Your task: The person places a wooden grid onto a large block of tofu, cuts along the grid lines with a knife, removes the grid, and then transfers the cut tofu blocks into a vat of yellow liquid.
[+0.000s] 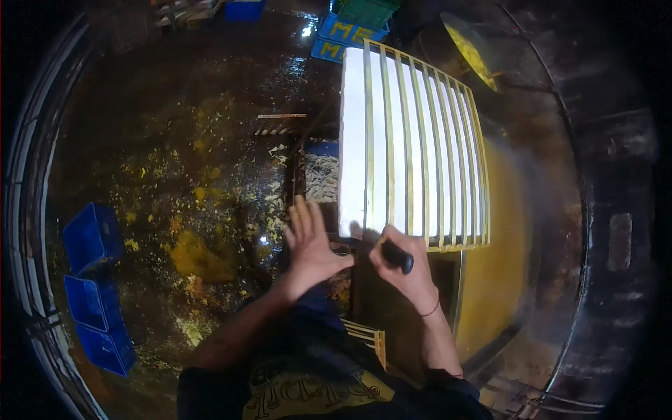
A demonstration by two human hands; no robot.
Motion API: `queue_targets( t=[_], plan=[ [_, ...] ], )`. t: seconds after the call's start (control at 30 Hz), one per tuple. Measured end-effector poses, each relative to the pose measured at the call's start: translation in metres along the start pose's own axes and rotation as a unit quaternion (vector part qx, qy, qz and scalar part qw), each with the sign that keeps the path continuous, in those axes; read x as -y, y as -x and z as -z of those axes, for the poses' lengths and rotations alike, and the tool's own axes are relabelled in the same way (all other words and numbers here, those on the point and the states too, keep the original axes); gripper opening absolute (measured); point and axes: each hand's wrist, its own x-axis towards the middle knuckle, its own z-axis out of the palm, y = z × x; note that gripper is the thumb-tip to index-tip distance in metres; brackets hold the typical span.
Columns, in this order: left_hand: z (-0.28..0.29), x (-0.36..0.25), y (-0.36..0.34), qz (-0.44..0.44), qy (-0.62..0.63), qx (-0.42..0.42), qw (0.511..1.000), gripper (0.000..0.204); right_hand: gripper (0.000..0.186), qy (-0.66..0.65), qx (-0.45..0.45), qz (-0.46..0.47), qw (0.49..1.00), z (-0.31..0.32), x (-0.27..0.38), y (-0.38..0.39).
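Grasping black-handled tool (400,260) in right fingers (379,257) | left fingers (304,215) spread | white slab (354,140) just beyond

Dim overall, with black shadow closing in at the corners. The white slab (353,140) is brightest by far, nearly blown out behind the slatted rack (369,140). Small hard glints sit on the wet floor (140,168). Pale haze softens the yellow surface (495,287) at right. The hands (312,253) look slightly blurred. Fisheye distortion bows the pale rails (26,231) at left.
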Motion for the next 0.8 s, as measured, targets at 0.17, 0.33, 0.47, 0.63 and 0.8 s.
queue_targets(
  t=[0.17, 0.33, 0.47, 0.63, 0.8],
  plan=[
    [0.031, 0.050, -0.012, -0.097, -0.015, -0.028, 0.995, 0.136, 0.010, -0.151, -0.029, -0.086, 0.984, -0.037, -0.018, 0.060],
    [0.044, -0.022, -0.065, -0.277, -0.045, -0.059, 0.958, 0.105, 0.015, -0.265, -0.213, -0.262, 0.903, -0.090, -0.049, 0.106],
    [0.024, -0.038, -0.100, -0.422, -0.143, -0.062, 0.893, 0.084, 0.015, -0.226, -0.328, -0.337, 0.853, -0.157, -0.088, 0.110],
    [0.021, -0.027, -0.122, -0.489, -0.190, -0.120, 0.843, 0.061, 0.010, -0.189, -0.380, -0.384, 0.820, -0.186, -0.085, 0.091],
    [0.043, -0.103, -0.201, -0.506, -0.155, -0.072, 0.845, 0.051, 0.011, 0.099, -0.269, -0.401, 0.870, -0.276, -0.142, 0.117]
  ],
)
